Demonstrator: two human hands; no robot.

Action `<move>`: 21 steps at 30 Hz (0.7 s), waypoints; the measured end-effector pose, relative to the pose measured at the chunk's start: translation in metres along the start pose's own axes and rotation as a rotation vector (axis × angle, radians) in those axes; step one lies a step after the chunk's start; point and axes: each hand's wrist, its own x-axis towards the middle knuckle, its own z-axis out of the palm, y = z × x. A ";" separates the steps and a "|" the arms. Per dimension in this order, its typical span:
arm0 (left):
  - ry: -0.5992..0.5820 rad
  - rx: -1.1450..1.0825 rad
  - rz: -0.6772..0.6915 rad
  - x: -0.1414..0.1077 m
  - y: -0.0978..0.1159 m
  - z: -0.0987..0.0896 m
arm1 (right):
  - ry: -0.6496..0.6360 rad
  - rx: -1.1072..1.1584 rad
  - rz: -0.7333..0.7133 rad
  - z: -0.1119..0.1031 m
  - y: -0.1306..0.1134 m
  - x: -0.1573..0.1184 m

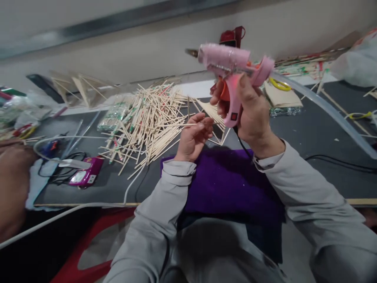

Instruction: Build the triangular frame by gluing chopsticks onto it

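Observation:
My right hand (250, 106) is wrapped round the handle of a pink hot glue gun (225, 57), raised above the table with its metal nozzle pointing left. A long translucent glue stick (321, 103) runs out of its back end to the right. Lower and to the left, my left hand (194, 135) is closed in a pinch on a thin wooden stick (190, 124) that pokes out leftward. Behind that hand lies a joined stick frame (216, 135), partly covered by my hands. A large heap of wooden sticks (156, 114) spreads beside it.
A purple cloth (229, 184) covers the table edge before me. To the left sit a magenta power box (86, 171) with cables, a white cord (73, 212) and another person's arm (14, 184). Yellow-handled scissors (279, 84) rest on a pack at the back right.

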 end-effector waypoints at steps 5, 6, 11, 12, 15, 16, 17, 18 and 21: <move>0.099 0.030 0.104 0.001 0.019 -0.021 | -0.173 -0.092 0.146 -0.012 0.011 0.003; 0.129 0.046 0.119 0.002 0.023 -0.025 | -0.203 -0.093 0.154 -0.014 0.012 0.004; 0.178 0.070 0.211 0.008 0.038 -0.041 | -0.258 -0.220 0.236 -0.029 0.014 0.006; 0.185 0.063 0.225 0.008 0.040 -0.043 | -0.247 -0.253 0.255 -0.032 0.013 0.006; 0.226 0.064 0.249 0.008 0.044 -0.047 | -0.217 -0.296 0.291 -0.035 0.011 0.004; 0.240 0.073 0.256 0.008 0.045 -0.048 | -0.215 -0.300 0.295 -0.035 0.010 0.003; 0.253 0.083 0.265 0.007 0.046 -0.049 | -0.221 -0.306 0.295 -0.035 0.008 0.002; 0.263 0.092 0.272 0.007 0.047 -0.050 | -0.233 -0.320 0.297 -0.035 0.006 0.000; 0.296 0.119 0.297 0.006 0.049 -0.052 | -0.259 -0.408 0.300 -0.033 0.001 -0.006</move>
